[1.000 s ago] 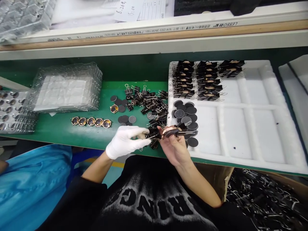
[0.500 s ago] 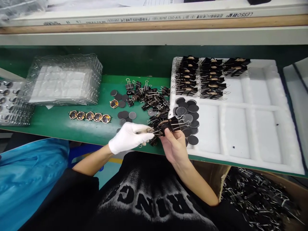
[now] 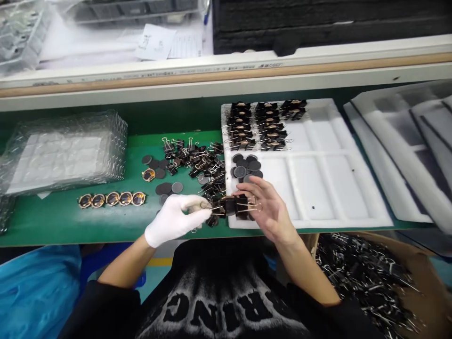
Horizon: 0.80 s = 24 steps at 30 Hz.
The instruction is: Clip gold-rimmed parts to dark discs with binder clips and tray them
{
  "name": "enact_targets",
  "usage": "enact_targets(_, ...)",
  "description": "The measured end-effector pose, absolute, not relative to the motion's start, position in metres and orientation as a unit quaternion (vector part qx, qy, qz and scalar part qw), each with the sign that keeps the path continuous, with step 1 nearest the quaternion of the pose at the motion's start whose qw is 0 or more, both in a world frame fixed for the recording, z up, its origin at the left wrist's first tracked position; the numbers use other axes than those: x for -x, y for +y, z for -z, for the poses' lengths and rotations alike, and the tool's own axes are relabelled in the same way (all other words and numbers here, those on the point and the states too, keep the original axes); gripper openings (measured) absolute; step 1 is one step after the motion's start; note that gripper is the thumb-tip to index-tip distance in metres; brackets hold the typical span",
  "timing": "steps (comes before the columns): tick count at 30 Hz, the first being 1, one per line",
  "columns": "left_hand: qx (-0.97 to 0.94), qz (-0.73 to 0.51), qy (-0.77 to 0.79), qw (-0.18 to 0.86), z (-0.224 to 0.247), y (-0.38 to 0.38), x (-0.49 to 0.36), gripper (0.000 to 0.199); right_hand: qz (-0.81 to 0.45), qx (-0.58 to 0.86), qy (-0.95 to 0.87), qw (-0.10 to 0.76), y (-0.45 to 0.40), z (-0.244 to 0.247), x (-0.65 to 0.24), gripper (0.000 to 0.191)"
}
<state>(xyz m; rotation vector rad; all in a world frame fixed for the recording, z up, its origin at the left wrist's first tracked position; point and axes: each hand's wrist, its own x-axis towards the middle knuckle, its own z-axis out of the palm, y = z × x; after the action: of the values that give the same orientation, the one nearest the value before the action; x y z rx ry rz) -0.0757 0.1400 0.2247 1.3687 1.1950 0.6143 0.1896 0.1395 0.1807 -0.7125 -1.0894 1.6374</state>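
My left hand [image 3: 180, 217], in a white glove, pinches the wire handles of a black binder clip [image 3: 218, 207]. This clip and a second binder clip [image 3: 241, 206] grip a round piece [image 3: 230, 205] from opposite sides; its edge shows gold and its face is dark. My bare right hand [image 3: 270, 207] is open at the other end, fingers spread beside the second clip's handles; whether they touch is unclear. Beyond the hands lies a heap of loose binder clips [image 3: 197, 157]. Black discs [image 3: 164, 188] lie left of it, near a row of gold-rimmed watch cases [image 3: 112, 198].
A white foam tray [image 3: 318, 188] holds rows of clipped pieces [image 3: 240, 127] and more dark discs [image 3: 247, 165]. Clear plastic trays [image 3: 70, 150] are stacked at left. More foam trays [image 3: 399, 136] lie at right. Below the bench edge stands a cardboard box [image 3: 420, 301] of binder clips.
My right hand has let go of the clipped piece and opened out to its right. My left hand still pinches the clip handles. The view has shifted right and upward.
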Motion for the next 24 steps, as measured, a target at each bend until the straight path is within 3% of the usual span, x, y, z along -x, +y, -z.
enact_targets(6,-0.402,-0.234,0.323,0.824,-0.216,0.156,0.036,0.054,-0.587,0.2,-0.603,0.502,0.152,-0.19,-0.212,0.051)
enact_targets(10,-0.384,-0.153,0.288,0.864,-0.212,0.156,0.008,0.069,-0.501,0.118,-0.642,0.568,0.16,-0.195,-0.207,0.032)
enact_targets(13,-0.445,-0.163,0.308,0.825,-0.211,0.154,0.009,0.069,-0.458,0.162,-0.65,0.584,0.186,-0.207,-0.236,0.03)
enact_targets(16,-0.466,-0.223,0.347,0.783,-0.21,0.149,0.026,0.053,-0.344,0.343,-0.715,0.503,0.241,-0.225,-0.297,0.045)
enact_targets(18,-0.441,-0.26,0.368,0.776,-0.208,0.144,0.04,0.048,-0.199,0.485,-0.736,0.428,0.288,-0.232,-0.34,0.034)
enact_targets(20,-0.416,-0.299,0.382,0.769,-0.205,0.139,0.049,0.045,-0.095,0.576,-0.746,0.32,0.336,-0.232,-0.373,0.027)
enact_targets(22,-0.404,-0.326,0.387,0.762,-0.203,0.134,0.054,0.044,-0.04,0.63,-0.755,0.178,0.376,-0.223,-0.391,0.031)
enact_targets(24,-0.395,-0.34,0.393,0.758,-0.201,0.13,0.056,0.044,-0.017,0.643,-0.761,0.09,0.404,-0.211,-0.397,0.036)
